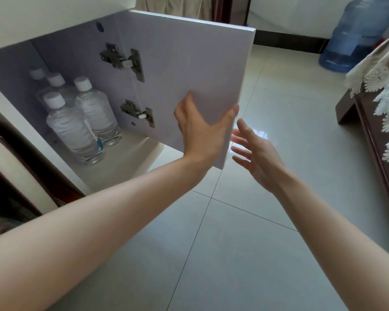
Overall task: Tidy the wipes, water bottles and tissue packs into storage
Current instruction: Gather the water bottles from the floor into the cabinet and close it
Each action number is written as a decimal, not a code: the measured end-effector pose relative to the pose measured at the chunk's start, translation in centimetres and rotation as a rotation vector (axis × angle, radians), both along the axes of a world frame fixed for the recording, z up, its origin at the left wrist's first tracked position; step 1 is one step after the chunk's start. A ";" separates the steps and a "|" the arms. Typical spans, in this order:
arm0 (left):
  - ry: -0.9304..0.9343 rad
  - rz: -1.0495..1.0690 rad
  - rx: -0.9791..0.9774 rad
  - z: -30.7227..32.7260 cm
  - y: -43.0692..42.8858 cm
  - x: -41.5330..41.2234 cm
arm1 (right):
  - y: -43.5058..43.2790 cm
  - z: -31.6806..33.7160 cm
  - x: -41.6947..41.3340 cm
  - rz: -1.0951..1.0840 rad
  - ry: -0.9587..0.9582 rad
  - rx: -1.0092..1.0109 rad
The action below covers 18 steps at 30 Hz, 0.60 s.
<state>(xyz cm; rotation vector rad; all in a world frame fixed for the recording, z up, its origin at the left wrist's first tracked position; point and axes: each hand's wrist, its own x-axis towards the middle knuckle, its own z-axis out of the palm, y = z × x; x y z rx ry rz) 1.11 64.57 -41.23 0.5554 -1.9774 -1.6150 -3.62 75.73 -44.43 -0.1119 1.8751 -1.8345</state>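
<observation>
Several clear water bottles (76, 122) with white caps stand upright inside a low white cabinet (126, 158), at its left and back. The cabinet door (189, 63) hangs wide open on two metal hinges. My left hand (202, 131) grips the door's free edge near the lower corner, thumb wrapped round the outer side. My right hand (256, 156) hovers just right of that edge, fingers spread, holding nothing. No wipes or tissue packs are in view.
Pale tiled floor (245, 232) stretches in front and to the right. A big blue water jug (359, 34) leans at the far right wall. A dark wooden table with a lace cloth (382, 108) stands at the right. Dark furniture (14, 176) sits left of the cabinet.
</observation>
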 end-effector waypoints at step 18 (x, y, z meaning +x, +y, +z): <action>0.062 0.052 0.011 0.9 -1.2 0.4 | -0.6 -0.5 0.4 0.058 0.080 0.058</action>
